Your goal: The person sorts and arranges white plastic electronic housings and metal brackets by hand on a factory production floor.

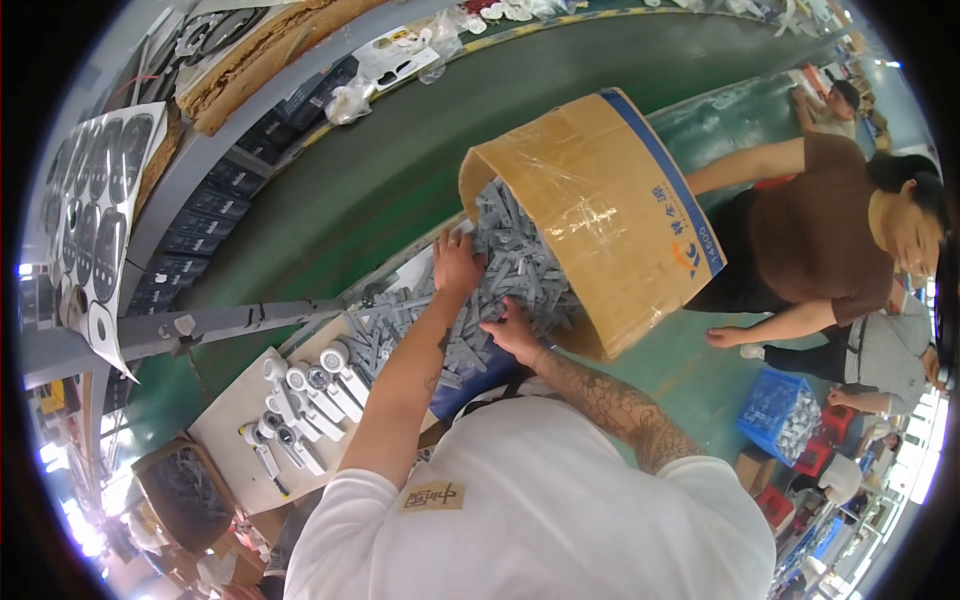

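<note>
A cardboard box [590,200] lies tipped on its side, with its mouth toward me. Grey plastic pieces [520,260], long and narrow, fill its opening and spill in a heap onto the table. At the left side of the mouth, my left hand [458,264] rests on the heap with its fingers stretched forward. My right hand [514,334] is at the near right edge of the heap, thumb and forefinger apart, touching the pieces. No piece shows clearly held in either hand.
White and chrome hand shower heads [310,390] lie on the pale tabletop [225,425] at left. A co-worker [815,215] stands right of the box, one arm reaching behind it. A brown carton [185,495] is lower left; a blue crate [775,410] sits at right.
</note>
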### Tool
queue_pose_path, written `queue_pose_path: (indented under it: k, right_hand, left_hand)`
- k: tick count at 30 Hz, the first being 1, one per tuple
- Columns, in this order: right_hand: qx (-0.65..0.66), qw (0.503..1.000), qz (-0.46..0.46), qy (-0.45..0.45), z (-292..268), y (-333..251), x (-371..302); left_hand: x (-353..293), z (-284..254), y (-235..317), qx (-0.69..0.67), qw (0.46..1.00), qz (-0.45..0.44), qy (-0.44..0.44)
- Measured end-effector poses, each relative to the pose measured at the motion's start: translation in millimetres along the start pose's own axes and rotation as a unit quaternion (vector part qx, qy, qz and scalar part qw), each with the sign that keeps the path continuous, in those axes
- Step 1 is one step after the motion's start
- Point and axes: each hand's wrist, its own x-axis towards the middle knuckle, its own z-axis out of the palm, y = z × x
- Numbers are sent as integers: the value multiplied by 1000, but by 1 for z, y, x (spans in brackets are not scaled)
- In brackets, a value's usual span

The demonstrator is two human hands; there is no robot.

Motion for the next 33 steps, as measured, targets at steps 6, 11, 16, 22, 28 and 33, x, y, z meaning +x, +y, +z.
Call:
queue_pose_path:
  k: [6, 11, 16, 22, 28, 33]
  right_hand:
    - [-114, 991, -61, -23, 23, 1, 5]
    - [-65, 996, -12, -65, 33, -21, -7]
    - [-142, 975, -146, -86, 39, -39, -18]
    - [-257, 942, -183, -113, 45, -57, -30]
    - [-283, 932, -208, -94, 1, -68, -51]
    - [-265, 917, -185, -235, -66, -114, -113]
  left_hand:
    - [-51, -2, -21, -99, 995, 25, -6]
    - [-72, -21, -26, -50, 997, 13, -53]
    - [-94, -27, -35, -63, 997, 33, -28]
    - [-135, -29, -66, -25, 1000, -12, 15]
    - [-149, -30, -46, -29, 987, 55, 151]
    - [-167, -24, -14, -59, 979, 62, 183]
